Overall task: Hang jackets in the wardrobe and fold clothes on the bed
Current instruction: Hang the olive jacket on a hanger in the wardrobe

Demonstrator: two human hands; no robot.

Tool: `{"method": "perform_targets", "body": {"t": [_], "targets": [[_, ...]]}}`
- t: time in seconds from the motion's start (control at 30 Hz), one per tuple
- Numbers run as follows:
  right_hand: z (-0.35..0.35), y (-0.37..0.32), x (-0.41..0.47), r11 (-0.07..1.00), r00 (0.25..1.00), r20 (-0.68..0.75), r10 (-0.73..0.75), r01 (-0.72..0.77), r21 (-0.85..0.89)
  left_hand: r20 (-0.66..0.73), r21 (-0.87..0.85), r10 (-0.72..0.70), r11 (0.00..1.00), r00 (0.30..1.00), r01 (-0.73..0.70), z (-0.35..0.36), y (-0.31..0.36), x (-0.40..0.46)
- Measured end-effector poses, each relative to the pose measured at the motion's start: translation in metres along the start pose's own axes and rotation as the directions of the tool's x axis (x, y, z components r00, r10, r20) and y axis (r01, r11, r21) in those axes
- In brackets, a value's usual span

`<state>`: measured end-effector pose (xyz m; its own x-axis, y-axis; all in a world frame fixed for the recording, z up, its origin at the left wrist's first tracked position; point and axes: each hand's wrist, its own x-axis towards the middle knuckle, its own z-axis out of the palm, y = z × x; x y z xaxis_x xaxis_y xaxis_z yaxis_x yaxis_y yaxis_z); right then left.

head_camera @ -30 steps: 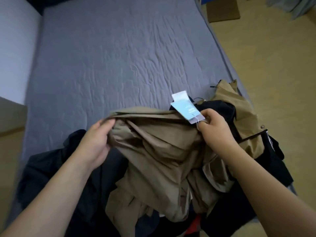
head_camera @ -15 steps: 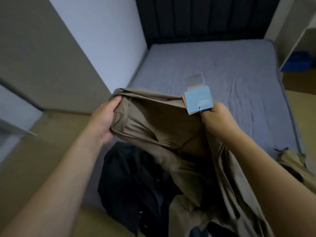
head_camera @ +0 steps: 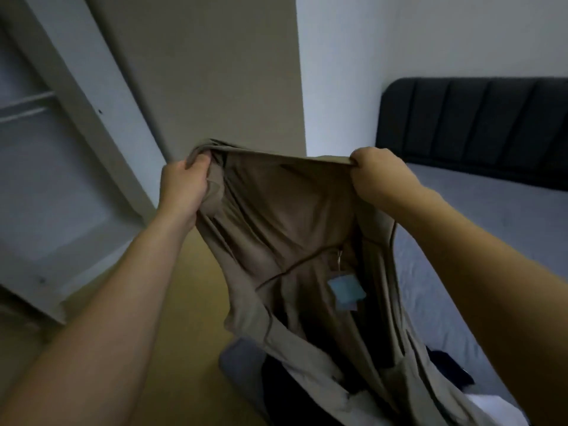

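head view: nearest, dark clothes [head_camera: 445, 362] lie on the bed [head_camera: 491, 210]. above them the tan jacket [head_camera: 276, 229] hangs lifted, left hand [head_camera: 183, 187] and right hand [head_camera: 373, 173] each gripping its top edge, a blue tag [head_camera: 346, 290] dangling inside. this looks like the hanging step; next it probably needs a hanger and a carry to the wardrobe [head_camera: 61, 179] beyond, its panel [head_camera: 215, 72] close by.
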<state>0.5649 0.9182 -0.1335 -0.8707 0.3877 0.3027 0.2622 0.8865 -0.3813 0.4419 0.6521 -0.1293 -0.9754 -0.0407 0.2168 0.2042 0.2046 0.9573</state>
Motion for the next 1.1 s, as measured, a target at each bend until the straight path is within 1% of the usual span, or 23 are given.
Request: {"method": "perform_targets", "body": {"t": [0.13, 0.2, 0.23, 0.3, 0.33, 0.37, 0.43, 0.5, 0.53, 0.6, 0.63, 0.67, 0.7, 0.73, 0.77, 0.83, 0.87, 0.93, 0.97, 1.0, 1.03, 1.07, 1.1], "targets": [[0.013, -0.046, 0.03, 0.996, 0.994, -0.077, -0.084, 0.085, 0.012, -0.097, 0.016, 0.055, 0.998, 0.994, -0.054, -0.034, 0.013, 0.029], [0.018, -0.067, 0.049, 0.991, 0.986, -0.11, -0.126, 0.13, 0.033, -0.138, 0.003, 0.035, 0.999, 0.99, -0.035, -0.048, 0.016, 0.043], [0.021, -0.078, 0.059, 0.984, 0.977, -0.132, -0.168, 0.174, 0.043, -0.161, -0.016, 0.013, 1.0, 0.987, -0.015, -0.056, 0.018, 0.05], [0.026, -0.104, 0.079, 0.94, 0.938, -0.161, -0.306, 0.325, 0.104, -0.214, -0.086, -0.036, 0.996, 0.976, 0.018, -0.074, 0.028, 0.066], [0.029, -0.117, 0.087, 0.9, 0.908, -0.134, -0.396, 0.413, 0.138, -0.231, -0.14, -0.058, 0.99, 0.971, 0.026, -0.084, 0.035, 0.076], [0.034, -0.13, 0.095, 0.857, 0.873, -0.061, -0.484, 0.487, 0.166, -0.241, -0.183, -0.064, 0.983, 0.968, 0.019, -0.095, 0.043, 0.086], [0.047, -0.155, 0.11, 0.818, 0.802, 0.163, -0.575, 0.556, 0.146, -0.255, -0.202, -0.021, 0.979, 0.967, -0.032, -0.117, 0.058, 0.105], [0.069, -0.177, 0.133, 0.838, 0.785, 0.34, -0.518, 0.546, 0.016, -0.263, -0.217, 0.045, 0.97, 0.964, -0.105, -0.138, 0.07, 0.122], [0.081, -0.189, 0.146, 0.857, 0.808, 0.372, -0.456, 0.511, -0.06, -0.27, -0.236, 0.07, 0.962, 0.96, -0.137, -0.147, 0.075, 0.131], [0.103, -0.213, 0.17, 0.912, 0.878, 0.357, -0.318, 0.387, -0.139, -0.288, -0.309, 0.076, 0.936, 0.955, -0.167, -0.164, 0.079, 0.152], [0.113, -0.228, 0.181, 0.947, 0.904, 0.346, -0.251, 0.304, -0.107, -0.301, -0.356, 0.055, 0.92, 0.952, -0.166, -0.173, 0.078, 0.165], [0.123, -0.244, 0.192, 0.979, 0.921, 0.342, -0.187, 0.203, -0.01, -0.315, -0.394, 0.023, 0.906, 0.949, -0.153, -0.182, 0.075, 0.179], [0.134, -0.263, 0.203, 0.987, 0.93, 0.346, -0.127, 0.083, 0.139, -0.324, -0.423, -0.015, 0.897, 0.946, -0.131, -0.193, 0.07, 0.194], [0.145, -0.283, 0.214, 0.955, 0.93, 0.358, -0.081, -0.031, 0.296, -0.319, -0.449, -0.056, 0.888, 0.946, -0.099, -0.205, 0.062, 0.21], [0.156, -0.305, 0.226, 0.89, 0.929, 0.365, -0.053, -0.122, 0.44, -0.289, -0.478, -0.1, 0.877, 0.952, -0.054, -0.218, 0.053, 0.228], [0.176, -0.353, 0.25, 0.736, 0.926, 0.377, -0.013, -0.246, 0.631, -0.19, -0.503, -0.174, 0.863, 0.966, 0.057, -0.244, 0.032, 0.27], [0.184, -0.378, 0.263, 0.642, 0.922, 0.387, -0.002, -0.296, 0.707, -0.155, -0.48, -0.192, 0.872, 0.969, 0.097, -0.258, 0.021, 0.292], [0.198, -0.426, 0.291, 0.386, 0.887, 0.461, -0.019, -0.418, 0.822, -0.138, -0.372, -0.18, 0.921, 0.974, 0.118, -0.287, -0.001, 0.334], [0.202, -0.45, 0.304, 0.265, 0.865, 0.498, -0.062, -0.466, 0.844, -0.137, -0.285, -0.135, 0.954, 0.981, 0.092, -0.302, -0.016, 0.354], [0.206, -0.473, 0.319, 0.184, 0.856, 0.511, -0.084, -0.491, 0.852, -0.106, -0.162, -0.074, 0.985, 0.992, 0.056, -0.315, -0.031, 0.371], [0.21, -0.495, 0.335, 0.138, 0.857, 0.509, -0.078, -0.497, 0.857, -0.025, 0.006, -0.025, 1.0, 0.999, 0.025, -0.327, -0.046, 0.384], [0.213, -0.518, 0.35, 0.117, 0.859, 0.507, -0.075, -0.497, 0.86, 0.107, 0.197, -0.027, 0.98, 0.994, 0.006, -0.338, -0.064, 0.396], [0.219, -0.54, 0.365, 0.089, 0.861, 0.503, -0.083, -0.496, 0.864, 0.255, 0.372, -0.113, 0.928, 0.96, 0.011, -0.344, -0.085, 0.407]]}}
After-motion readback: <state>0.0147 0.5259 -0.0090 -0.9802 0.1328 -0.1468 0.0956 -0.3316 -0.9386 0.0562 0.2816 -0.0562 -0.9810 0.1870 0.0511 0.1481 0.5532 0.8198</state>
